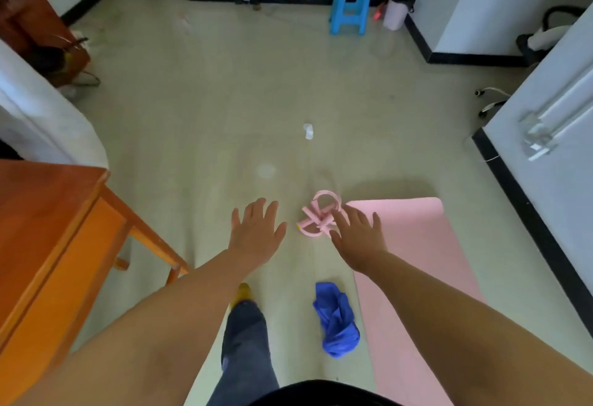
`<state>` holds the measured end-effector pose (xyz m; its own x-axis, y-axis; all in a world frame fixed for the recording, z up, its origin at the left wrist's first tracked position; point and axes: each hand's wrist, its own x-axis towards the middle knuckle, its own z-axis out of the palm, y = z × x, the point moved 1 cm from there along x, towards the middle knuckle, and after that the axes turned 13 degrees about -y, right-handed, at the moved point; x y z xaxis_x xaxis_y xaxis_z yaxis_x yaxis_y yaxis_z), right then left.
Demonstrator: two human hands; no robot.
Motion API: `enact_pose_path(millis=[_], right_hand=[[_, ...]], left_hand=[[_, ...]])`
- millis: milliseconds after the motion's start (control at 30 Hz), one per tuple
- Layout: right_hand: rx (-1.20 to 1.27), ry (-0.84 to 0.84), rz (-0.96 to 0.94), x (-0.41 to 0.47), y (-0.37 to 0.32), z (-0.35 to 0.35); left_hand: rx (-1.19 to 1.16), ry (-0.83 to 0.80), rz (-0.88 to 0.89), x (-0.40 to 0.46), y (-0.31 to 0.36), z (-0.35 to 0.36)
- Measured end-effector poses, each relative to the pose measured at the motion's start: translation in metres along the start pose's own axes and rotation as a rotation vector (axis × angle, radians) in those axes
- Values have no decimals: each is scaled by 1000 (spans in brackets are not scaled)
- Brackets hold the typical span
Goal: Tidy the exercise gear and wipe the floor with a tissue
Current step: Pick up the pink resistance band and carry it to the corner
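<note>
A: What are the hands doing?

B: Both reach forward and down over the floor, palms down. The left hand has straight, spread fingers and holds nothing. The right hand is also spread wide and empty, its fingertips overlapping the near edge of the pink resistance band.

A: Touching it?

B: I cannot tell; from above the fingers cover part of it, but contact is not clear.

A: How does the band look?

B: Pale pink, a tangle of tube loops with thicker foam-like bars crossing in the middle, and a small yellow spot at its lower left. It lies between the two hands, closer to the right one.

A: And the rest of the gear?

B: A pink yoga mat lies flat under and beyond the right hand, its far edge just past the fingers. A crumpled blue cloth sits on the floor beside the mat's left edge, back toward the body from the right wrist. A small white tissue, scrunched, lies well ahead of both hands.

A: Anything by the left arm?

B: An orange wooden table stands outward of it.
</note>
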<state>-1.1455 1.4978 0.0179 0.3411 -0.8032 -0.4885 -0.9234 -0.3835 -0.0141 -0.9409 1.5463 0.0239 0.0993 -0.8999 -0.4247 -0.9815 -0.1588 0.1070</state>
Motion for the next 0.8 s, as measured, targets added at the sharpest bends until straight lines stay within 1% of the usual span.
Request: enact_pose_path(millis=[133, 200, 267, 367, 467, 567, 633, 667, 800], right_hand=[[12, 16, 82, 81, -8, -36], [71, -16, 149, 114, -11, -55], [151, -15, 214, 142, -16, -68], [233, -67, 265, 171, -18, -82], [318, -120, 340, 192, -6, -75], [417, -173, 430, 213, 19, -64], [463, -191, 476, 229, 37, -57], [473, -205, 493, 239, 47, -56], [540, -277, 548, 280, 76, -44]], left_hand=[[37, 7, 53, 102, -31, -38], [63, -10, 105, 146, -44, -63], [137, -8, 157, 185, -54, -87], [145, -73, 187, 241, -61, -113], [147, -148, 240, 283, -48, -113], [191, -231, 358, 315, -19, -103], [224, -251, 443, 337, 3, -97], [220, -256, 459, 350, 12, -95], [162, -338, 417, 403, 29, -83]])
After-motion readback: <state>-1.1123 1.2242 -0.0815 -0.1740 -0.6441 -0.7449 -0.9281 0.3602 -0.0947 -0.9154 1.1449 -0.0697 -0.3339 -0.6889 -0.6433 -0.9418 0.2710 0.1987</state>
